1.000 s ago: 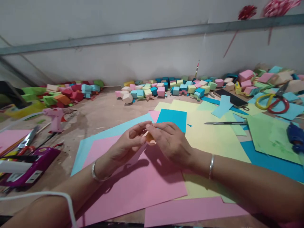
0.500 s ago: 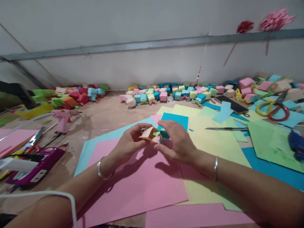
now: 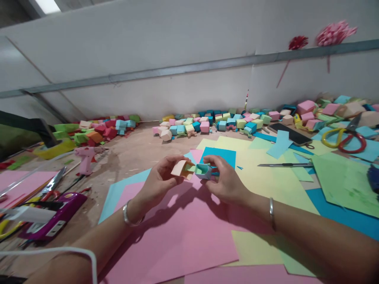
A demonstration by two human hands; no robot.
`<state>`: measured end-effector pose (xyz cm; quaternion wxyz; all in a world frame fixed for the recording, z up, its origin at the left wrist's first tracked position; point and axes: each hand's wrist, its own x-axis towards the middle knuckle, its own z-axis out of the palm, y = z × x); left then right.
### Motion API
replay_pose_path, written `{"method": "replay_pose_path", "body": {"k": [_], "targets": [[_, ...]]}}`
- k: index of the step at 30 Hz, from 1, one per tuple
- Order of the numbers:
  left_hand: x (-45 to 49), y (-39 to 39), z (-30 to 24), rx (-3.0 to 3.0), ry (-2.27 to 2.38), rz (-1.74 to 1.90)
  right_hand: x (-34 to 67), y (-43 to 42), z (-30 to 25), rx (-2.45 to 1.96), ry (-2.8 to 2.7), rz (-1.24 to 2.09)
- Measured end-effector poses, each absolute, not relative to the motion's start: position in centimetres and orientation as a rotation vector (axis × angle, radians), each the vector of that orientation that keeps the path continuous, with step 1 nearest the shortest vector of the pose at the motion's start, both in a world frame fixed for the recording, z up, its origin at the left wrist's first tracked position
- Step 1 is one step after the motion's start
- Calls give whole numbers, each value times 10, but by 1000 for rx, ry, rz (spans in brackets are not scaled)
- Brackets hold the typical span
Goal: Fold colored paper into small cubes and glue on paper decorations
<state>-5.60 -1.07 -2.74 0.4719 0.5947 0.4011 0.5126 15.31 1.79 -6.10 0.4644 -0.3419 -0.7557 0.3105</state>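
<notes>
Between thumb and fingers of my left hand (image 3: pixel 164 175) is a small peach folded-paper box (image 3: pixel 180 168), its open end turned to the right. My right hand (image 3: pixel 226 179) grips a little light blue paper box (image 3: pixel 203 170) whose open side faces me and shows green inside. A pale green paper strip (image 3: pixel 190 168) spans the gap between the two boxes. Both hands are raised over a large pink paper sheet (image 3: pixel 177 236). A blue sheet (image 3: pixel 220 156) lies just behind them.
Several folded paper boxes (image 3: pixel 204 126) line the wall. Left are a pink glue gun (image 3: pixel 85 159) and a purple power strip (image 3: pixel 63 217). Right are a craft knife (image 3: pixel 284 165), a phone (image 3: pixel 288 134), scissors (image 3: pixel 343 140) and green paper (image 3: pixel 346 181).
My right hand has turned and drawn slightly back, so the light blue box now shows its open side. The head view has tilted and shifted a little.
</notes>
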Motion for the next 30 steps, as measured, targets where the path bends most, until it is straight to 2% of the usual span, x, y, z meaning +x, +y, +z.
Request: {"method": "replay_pose_path", "body": {"k": [6,15,22,30], "targets": [[-55,-8,-32,1504,1030,1263,153,15,-55,-703,-1848,696],[-53,-16,-33,1701,1100,1228,151,14,-62,-792,-1935,511],[-46,-19,-43,1529,1161,1291,152,15,-63,-737,-1954,390],[-38,-22,-46,1418,1245,1286,150,15,-69,-808,-1926,423]]}}
